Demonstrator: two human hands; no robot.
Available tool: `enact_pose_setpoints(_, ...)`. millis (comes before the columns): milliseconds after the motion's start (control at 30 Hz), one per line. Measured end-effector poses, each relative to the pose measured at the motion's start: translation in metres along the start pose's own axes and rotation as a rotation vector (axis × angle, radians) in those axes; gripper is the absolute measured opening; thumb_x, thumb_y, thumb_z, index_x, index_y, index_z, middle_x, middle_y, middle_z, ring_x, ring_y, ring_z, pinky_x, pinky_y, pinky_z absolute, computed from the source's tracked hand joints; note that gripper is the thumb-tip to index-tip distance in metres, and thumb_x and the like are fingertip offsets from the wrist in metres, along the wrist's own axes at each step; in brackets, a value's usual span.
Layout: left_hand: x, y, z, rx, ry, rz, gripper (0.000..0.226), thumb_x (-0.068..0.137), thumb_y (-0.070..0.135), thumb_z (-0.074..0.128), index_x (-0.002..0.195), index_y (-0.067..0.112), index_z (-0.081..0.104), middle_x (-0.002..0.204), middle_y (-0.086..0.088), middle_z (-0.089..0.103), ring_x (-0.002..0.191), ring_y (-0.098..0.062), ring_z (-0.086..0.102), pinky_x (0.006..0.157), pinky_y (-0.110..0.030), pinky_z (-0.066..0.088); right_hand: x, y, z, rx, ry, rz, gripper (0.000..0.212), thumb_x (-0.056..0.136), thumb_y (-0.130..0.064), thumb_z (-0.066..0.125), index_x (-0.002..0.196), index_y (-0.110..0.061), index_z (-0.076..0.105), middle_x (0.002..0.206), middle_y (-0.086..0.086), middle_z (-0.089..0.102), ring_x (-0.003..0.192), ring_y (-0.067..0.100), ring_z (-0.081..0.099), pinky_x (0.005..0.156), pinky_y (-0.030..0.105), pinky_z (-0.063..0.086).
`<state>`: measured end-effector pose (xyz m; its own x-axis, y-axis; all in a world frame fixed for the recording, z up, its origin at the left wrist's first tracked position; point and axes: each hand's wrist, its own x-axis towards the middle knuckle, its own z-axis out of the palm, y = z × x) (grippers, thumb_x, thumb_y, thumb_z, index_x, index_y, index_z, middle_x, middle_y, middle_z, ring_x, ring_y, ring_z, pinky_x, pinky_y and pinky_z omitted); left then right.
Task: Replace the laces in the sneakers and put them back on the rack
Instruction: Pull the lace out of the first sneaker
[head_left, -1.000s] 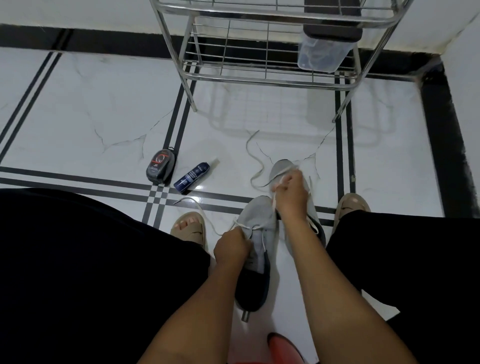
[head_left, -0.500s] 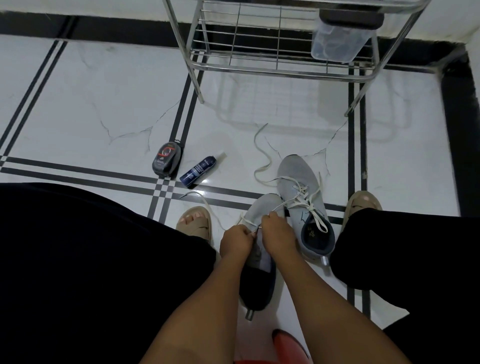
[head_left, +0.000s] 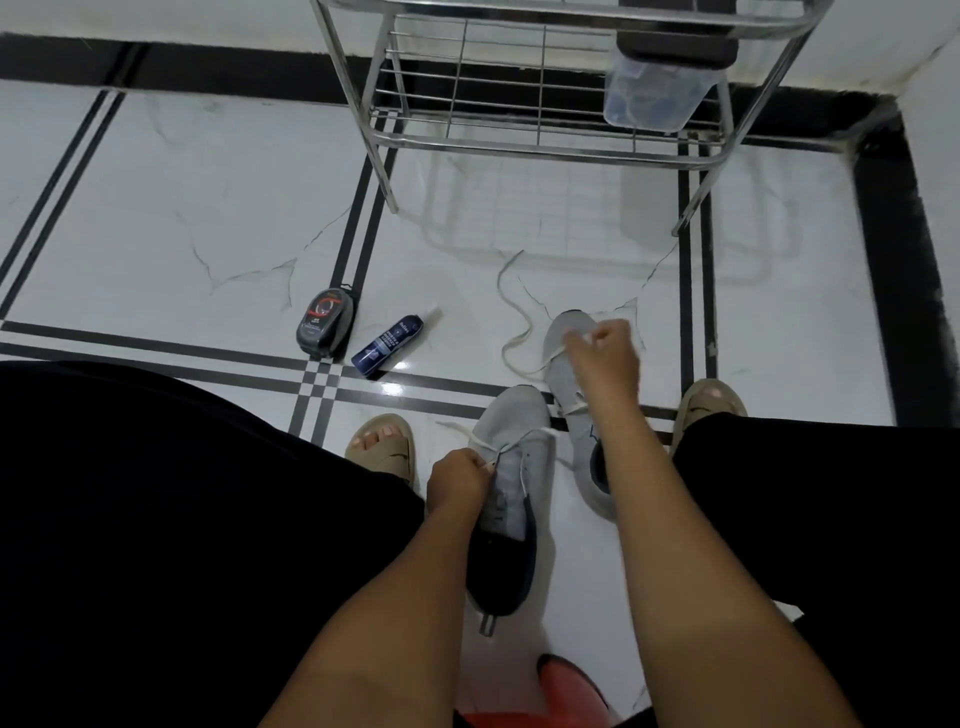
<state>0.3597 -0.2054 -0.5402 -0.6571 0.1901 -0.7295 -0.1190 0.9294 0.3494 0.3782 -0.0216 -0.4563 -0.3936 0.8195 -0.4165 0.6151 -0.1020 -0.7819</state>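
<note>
A: Why is the metal rack (head_left: 545, 140) standing so far beyond both hands?

B: My guess is it's parked out of the way until the shoes are done. Only a clear plastic box (head_left: 652, 98) sits on its lower shelf, so there's room for the pair to go back.

A: And the two shoes on the floor (head_left: 156, 208), between the person's feet?

B: They lie side by side, toes pointing away, so the eyelets face up. The near sneaker (head_left: 511, 467) lies just under the left hand (head_left: 457, 480), which pinches the white lace (head_left: 491, 447) at the eyelets, probably to steady the shoe. The far sneaker (head_left: 569, 364) is partly hidden beneath the right hand (head_left: 605, 358).

A: What's that hand doing?

B: It's curled into a fist round a lace and raised above the toe, likely pulling slack through. Which shoe that strand runs to, I can't tell. A loose lace (head_left: 511, 312) trails on the floor left of that fist.

A: The small things well left of the left hand?

B: A shoe-polish sponge (head_left: 324, 325) and a spray bottle (head_left: 387, 343), set aside.
</note>
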Motion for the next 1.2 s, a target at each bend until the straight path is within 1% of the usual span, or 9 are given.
enact_pose_setpoints(167, 0.000, 0.000, -0.003, 0.017, -0.004, 0.000, 0.014, 0.090, 0.034, 0.058, 0.082, 0.023, 0.063, 0.099, -0.005, 0.070, 0.094, -0.025, 0.063, 0.071, -0.024, 0.041, -0.050, 0.077, 0.057, -0.972, -0.401, -0.266, 0.022, 0.094, -0.017, 0.046, 0.110, -0.011, 0.060, 0.118, 0.012, 0.057, 0.103, 0.032, 0.059, 0.078, 0.034, 0.046)
enact_pose_setpoints(500, 0.007, 0.000, 0.000, 0.050, 0.007, -0.005, 0.021, 0.090, 0.034, 0.057, 0.095, 0.018, 0.069, 0.102, -0.005, 0.070, 0.096, -0.025, 0.063, 0.072, -0.025, 0.043, -0.053, 0.079, 0.050, -1.070, -0.415, -0.456, 0.026, 0.095, -0.008, 0.043, 0.120, -0.010, 0.047, 0.122, 0.010, 0.053, 0.108, 0.031, 0.057, 0.075, 0.038, 0.045)
enact_pose_setpoints(600, 0.009, 0.000, 0.000, 0.095, 0.023, 0.002, 0.027, 0.092, 0.035, 0.055, 0.102, 0.015, 0.070, 0.106, -0.007, 0.069, 0.099, -0.027, 0.063, 0.076, -0.028, 0.047, -0.060, 0.080, 0.049, -0.931, -0.282, -0.374, 0.022, 0.093, -0.010, 0.047, 0.115, -0.009, 0.047, 0.121, 0.010, 0.049, 0.100, 0.034, 0.058, 0.067, 0.036, 0.038)
enact_pose_setpoints(700, 0.010, 0.001, -0.003, 0.157, 0.035, 0.018, 0.030, 0.092, 0.035, 0.055, 0.111, 0.015, 0.068, 0.113, -0.008, 0.067, 0.108, -0.028, 0.060, 0.081, -0.028, 0.046, -0.054, 0.065, 0.048, -0.421, 0.066, -0.121, 0.012, 0.096, -0.014, 0.046, 0.106, -0.008, 0.049, 0.110, 0.011, 0.057, 0.091, 0.032, 0.058, 0.069, 0.036, 0.042)
enact_pose_setpoints(800, 0.009, 0.007, -0.006, 0.165, 0.036, 0.039, 0.032, 0.093, 0.037, 0.056, 0.112, 0.014, 0.067, 0.114, -0.009, 0.066, 0.109, -0.029, 0.059, 0.080, -0.029, 0.045, -0.034, 0.042, 0.046, 0.271, 0.132, 0.189, 0.011, 0.096, -0.013, 0.041, 0.106, -0.014, 0.047, 0.101, 0.007, 0.069, 0.076, 0.022, 0.054, 0.067, 0.034, 0.043)
enact_pose_setpoints(867, 0.009, 0.014, -0.007, 0.169, 0.054, 0.069, 0.030, 0.093, 0.035, 0.054, 0.108, 0.012, 0.067, 0.111, -0.010, 0.067, 0.105, -0.030, 0.061, 0.074, -0.028, 0.041, -0.034, 0.036, 0.043, 0.356, 0.180, 0.278, 0.013, 0.095, -0.012, 0.041, 0.106, -0.014, 0.048, 0.105, 0.010, 0.066, 0.082, 0.025, 0.056, 0.071, 0.038, 0.048)
enact_pose_setpoints(967, 0.012, 0.012, -0.008, 0.264, 0.084, 0.075, 0.028, 0.096, 0.029, 0.049, 0.107, 0.010, 0.067, 0.110, -0.011, 0.067, 0.103, -0.029, 0.062, 0.070, -0.028, 0.040, -0.043, 0.028, 0.030, -0.117, -0.127, 0.249, 0.017, 0.097, -0.011, 0.040, 0.110, -0.003, 0.047, 0.099, 0.014, 0.055, 0.089, 0.029, 0.056, 0.071, 0.031, 0.042)
enact_pose_setpoints(1067, 0.014, 0.006, -0.013, 0.309, 0.123, 0.053, 0.028, 0.097, 0.026, 0.046, 0.108, 0.008, 0.065, 0.112, -0.012, 0.066, 0.105, -0.029, 0.062, 0.073, -0.030, 0.043, -0.046, 0.001, 0.008, -0.624, -0.666, 0.285, 0.013, 0.090, -0.001, 0.040, 0.085, 0.002, 0.051, 0.058, 0.016, 0.052, 0.050, 0.024, 0.047, 0.050, 0.025, 0.036)
enact_pose_setpoints(1200, 0.006, 0.018, -0.019, 0.293, 0.109, 0.039, 0.032, 0.097, 0.029, 0.045, 0.115, 0.006, 0.057, 0.119, -0.014, 0.061, 0.110, -0.031, 0.058, 0.081, -0.035, 0.046, -0.039, -0.026, -0.022, -0.784, -0.788, 0.249, 0.024, 0.096, -0.012, 0.042, 0.076, -0.006, 0.053, 0.030, -0.002, 0.044, 0.038, 0.016, 0.036, 0.045, 0.020, 0.029)
